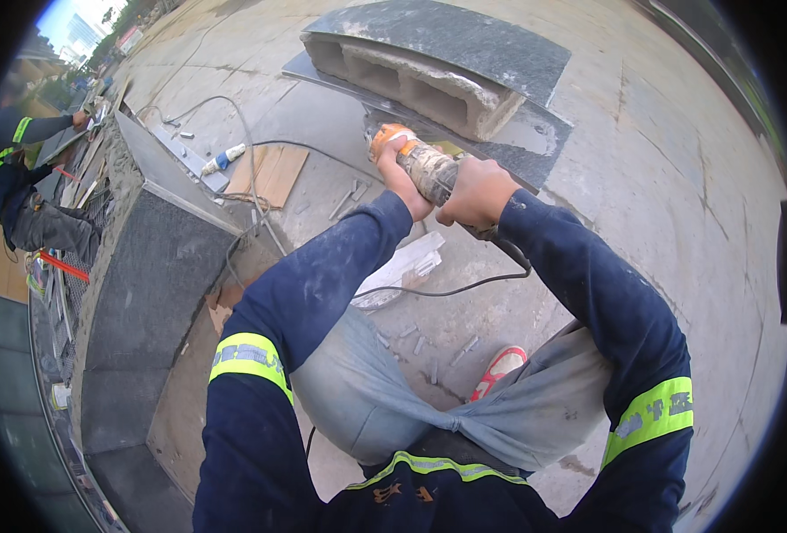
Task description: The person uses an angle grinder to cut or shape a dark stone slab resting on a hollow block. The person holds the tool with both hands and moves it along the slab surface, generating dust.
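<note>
My left hand [402, 182] is wrapped round the front body of an angle grinder [427, 167] with an orange head and a dusty, worn casing. My right hand [482, 191] is closed round its rear, where a black cord [429, 292] trails away. The grinder's head is at the near edge of a dark grey stone slab [540, 151]; whether it touches is unclear. On that slab rest hollow concrete blocks [454, 109], topped by a second grey slab [438, 40]. A white broken board [402, 266] lies on the concrete below my arms.
A stone-clad low wall [127, 355] runs along my left. Beyond it a co-worker [20, 195] is among boards and mesh. Hoses, a wooden board [282, 178], a white-and-blue tool [223, 158] and small offcuts [464, 351] lie on the concrete floor.
</note>
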A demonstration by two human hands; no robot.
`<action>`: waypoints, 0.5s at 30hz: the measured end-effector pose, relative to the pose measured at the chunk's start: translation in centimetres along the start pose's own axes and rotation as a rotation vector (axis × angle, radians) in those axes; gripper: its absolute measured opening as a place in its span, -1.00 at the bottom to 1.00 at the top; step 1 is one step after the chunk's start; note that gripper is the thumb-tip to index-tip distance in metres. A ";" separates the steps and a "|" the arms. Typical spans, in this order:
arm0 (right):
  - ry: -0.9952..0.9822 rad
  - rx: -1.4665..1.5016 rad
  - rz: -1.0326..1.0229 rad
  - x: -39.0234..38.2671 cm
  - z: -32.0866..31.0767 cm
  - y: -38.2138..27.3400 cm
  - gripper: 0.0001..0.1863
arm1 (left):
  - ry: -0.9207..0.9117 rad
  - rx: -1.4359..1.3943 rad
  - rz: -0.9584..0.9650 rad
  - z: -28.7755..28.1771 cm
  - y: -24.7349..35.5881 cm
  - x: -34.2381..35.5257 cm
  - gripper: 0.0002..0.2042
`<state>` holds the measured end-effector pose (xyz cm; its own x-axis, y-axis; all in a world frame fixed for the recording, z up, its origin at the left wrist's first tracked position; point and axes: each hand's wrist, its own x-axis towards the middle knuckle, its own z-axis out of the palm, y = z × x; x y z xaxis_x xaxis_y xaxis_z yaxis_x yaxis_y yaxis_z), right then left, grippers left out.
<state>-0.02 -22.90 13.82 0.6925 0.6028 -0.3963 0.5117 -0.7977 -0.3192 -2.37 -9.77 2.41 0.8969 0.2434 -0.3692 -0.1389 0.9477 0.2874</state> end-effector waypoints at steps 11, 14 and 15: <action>-0.002 -0.046 -0.016 -1.1 -0.7 0.0 -0.45 | -0.033 -0.002 -0.042 0.5 -0.3 -0.4 -0.45; 0.008 -0.059 -0.029 -1.5 -0.8 0.1 -0.45 | -0.028 0.010 -0.025 0.6 -0.5 -0.7 -0.45; 0.010 -0.066 -0.030 -1.7 -0.8 0.2 -0.45 | -0.032 0.014 -0.023 0.7 -0.6 -0.8 -0.45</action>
<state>-0.72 -24.11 15.08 0.6816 0.6263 -0.3784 0.5643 -0.7791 -0.2731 -2.74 -10.71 3.10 0.9128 0.2150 -0.3473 -0.1129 0.9499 0.2915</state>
